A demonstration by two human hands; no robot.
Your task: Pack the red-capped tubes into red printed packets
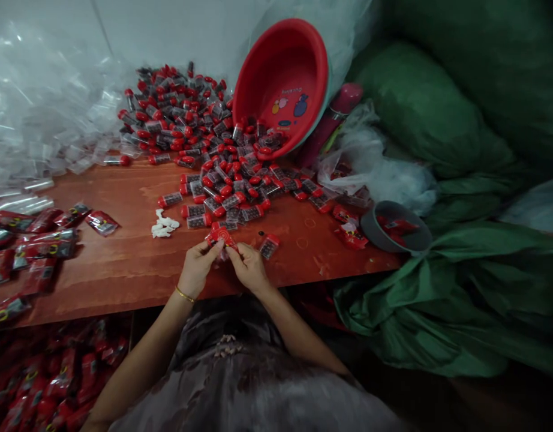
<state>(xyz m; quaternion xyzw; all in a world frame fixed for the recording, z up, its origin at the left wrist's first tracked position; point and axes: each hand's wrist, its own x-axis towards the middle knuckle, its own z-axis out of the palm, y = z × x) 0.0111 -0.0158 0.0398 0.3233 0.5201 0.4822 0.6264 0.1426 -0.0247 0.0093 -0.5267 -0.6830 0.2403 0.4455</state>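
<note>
My left hand (199, 265) and my right hand (248, 264) meet near the table's front edge. Between their fingertips is a small red printed packet (222, 236), pinched from both sides. Fingers cover part of it, so its full shape is hidden. Just beyond lies a heap of small clear tubes with red caps and dark contents (231, 192). One such tube (269, 246) rests to the right of my right hand, a small black piece (261, 233) beside it. White crumpled scraps (164, 224) lie left of my left hand.
A red basin (316, 72) tips toward the tube pile. Clear empty tubes (69, 126) heap at far left, with red packaged items (47, 246) nearer. A grey bowl (420, 240) holds red packets at right. Green sacks (429, 108) crowd the right side; more red packages (56, 378) lie below.
</note>
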